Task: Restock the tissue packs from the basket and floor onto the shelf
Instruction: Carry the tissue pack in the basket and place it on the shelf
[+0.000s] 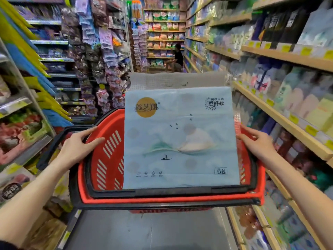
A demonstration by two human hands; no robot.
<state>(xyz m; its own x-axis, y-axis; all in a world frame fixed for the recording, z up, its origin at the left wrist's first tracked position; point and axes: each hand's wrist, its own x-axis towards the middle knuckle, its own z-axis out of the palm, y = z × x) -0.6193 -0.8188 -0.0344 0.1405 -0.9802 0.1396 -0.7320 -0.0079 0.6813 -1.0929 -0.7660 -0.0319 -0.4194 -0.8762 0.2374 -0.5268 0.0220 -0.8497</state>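
A tissue pack [181, 139] stands in the basket [167, 200], shelves [281, 116] on its right.

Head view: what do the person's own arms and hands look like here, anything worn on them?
Both forearms are bare up to the frame edge. The left hand and the right hand show no gloves, rings, watch or bracelet. A dark strip at the bottom left corner, by the left arm, could be a sleeve edge, but that is too unclear to tell.

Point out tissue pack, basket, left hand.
tissue pack [180, 138]: head view, middle of its pale blue front face.
basket [106, 150]: head view, slotted red left wall.
left hand [79, 147]: head view, back of the hand, on the basket rim.
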